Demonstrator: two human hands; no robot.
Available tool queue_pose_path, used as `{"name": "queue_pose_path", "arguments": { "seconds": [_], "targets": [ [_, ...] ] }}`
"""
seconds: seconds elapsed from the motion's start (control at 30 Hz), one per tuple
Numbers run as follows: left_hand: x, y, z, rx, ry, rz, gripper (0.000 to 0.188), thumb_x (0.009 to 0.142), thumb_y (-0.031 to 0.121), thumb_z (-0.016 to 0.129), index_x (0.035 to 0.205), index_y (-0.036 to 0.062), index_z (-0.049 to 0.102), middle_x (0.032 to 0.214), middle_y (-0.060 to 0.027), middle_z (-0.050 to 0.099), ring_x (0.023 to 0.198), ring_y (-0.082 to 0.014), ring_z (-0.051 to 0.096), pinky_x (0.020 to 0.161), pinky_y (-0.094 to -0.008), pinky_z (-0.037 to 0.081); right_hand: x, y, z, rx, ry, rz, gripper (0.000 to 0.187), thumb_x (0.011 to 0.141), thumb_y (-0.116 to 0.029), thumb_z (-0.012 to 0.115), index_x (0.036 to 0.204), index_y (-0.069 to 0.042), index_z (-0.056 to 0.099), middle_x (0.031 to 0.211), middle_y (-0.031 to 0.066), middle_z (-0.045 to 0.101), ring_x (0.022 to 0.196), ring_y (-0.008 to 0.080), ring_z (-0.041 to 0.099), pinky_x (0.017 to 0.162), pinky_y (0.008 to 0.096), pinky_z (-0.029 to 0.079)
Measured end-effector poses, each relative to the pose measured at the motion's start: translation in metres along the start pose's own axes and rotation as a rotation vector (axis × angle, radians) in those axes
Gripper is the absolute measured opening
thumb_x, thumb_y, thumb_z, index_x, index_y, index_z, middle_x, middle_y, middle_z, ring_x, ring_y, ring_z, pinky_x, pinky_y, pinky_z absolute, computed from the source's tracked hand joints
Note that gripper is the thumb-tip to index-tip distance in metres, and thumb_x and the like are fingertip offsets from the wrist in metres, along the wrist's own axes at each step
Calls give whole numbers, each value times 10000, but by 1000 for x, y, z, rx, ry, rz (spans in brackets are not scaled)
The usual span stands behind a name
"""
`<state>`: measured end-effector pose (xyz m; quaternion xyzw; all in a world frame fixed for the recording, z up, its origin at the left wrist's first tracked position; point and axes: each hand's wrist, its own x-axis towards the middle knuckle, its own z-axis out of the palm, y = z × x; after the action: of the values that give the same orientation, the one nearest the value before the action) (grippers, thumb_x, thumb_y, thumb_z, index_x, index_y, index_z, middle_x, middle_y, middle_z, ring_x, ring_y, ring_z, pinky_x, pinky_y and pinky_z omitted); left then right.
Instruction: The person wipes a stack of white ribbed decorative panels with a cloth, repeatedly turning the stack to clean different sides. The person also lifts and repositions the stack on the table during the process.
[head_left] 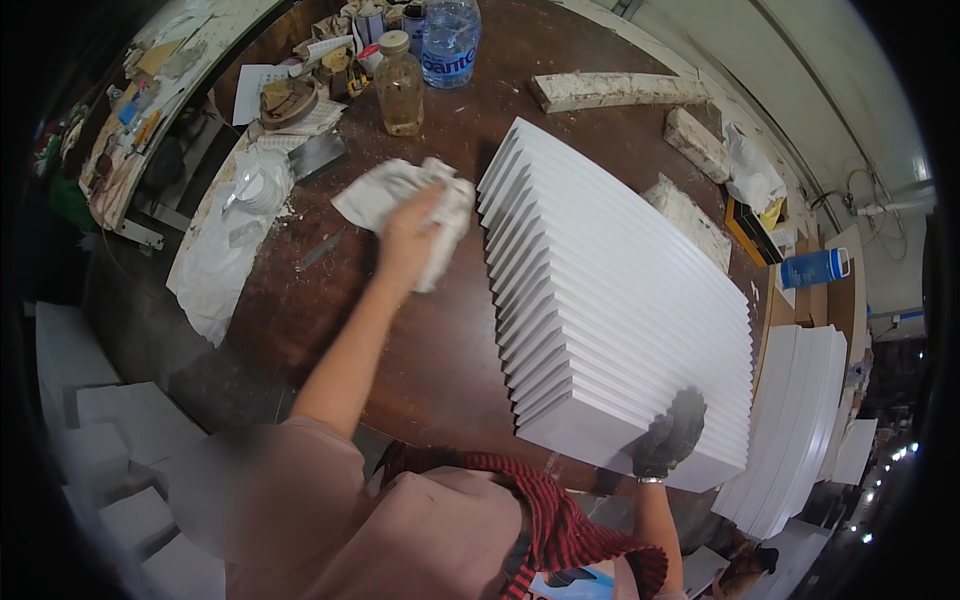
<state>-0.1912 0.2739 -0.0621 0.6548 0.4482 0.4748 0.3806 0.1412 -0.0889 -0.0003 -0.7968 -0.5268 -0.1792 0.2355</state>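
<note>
My bare left hand [408, 240] is closed on a crumpled white cloth [385, 190] above the brown tabletop [410, 350], left of a stack of white panels [640, 260]. Both the cloth and that hand are slightly blurred. The panels lie fanned out in overlapping steps, their stepped ends toward the left. A dark grey glove covers my right hand [672, 437], which rests on the near right end of the stack with its fingers stretched over the top surface.
A lidded jar [400, 90] and a clear water bottle [450, 45] stand at the back. Left lie a thin blade-like tool [320, 250] and plastic sheeting [225, 240]. Stained white blocks [620, 91] sit behind the stack. More white panels [785, 430] are stacked at right.
</note>
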Motion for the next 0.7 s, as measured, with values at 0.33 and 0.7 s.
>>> {"name": "queue_pose_path", "arguments": {
  "seconds": [0.33, 0.7],
  "targets": [
    [-125, 68, -19, -462, -549, -618, 337, 872, -67, 581, 1192, -80, 686, 1063, -80, 741, 931, -146, 701, 822, -307, 574, 2, 0, -1, -23, 3, -52, 421, 919, -222, 452, 1201, 16, 654, 1349, 219, 625, 1300, 420, 545, 1150, 551, 367],
    [-203, 76, 5, -187, -680, 28, 217, 757, -75, 722, 936, 37, 771, 919, -73, 657, 914, -219, 660, 842, -311, 514, 1, 4, -3, -53, 32, -35, 398, 992, -254, 439, 1227, -20, 660, 1316, 196, 642, 1286, 390, 566, 1161, 552, 355]
  ]
}}
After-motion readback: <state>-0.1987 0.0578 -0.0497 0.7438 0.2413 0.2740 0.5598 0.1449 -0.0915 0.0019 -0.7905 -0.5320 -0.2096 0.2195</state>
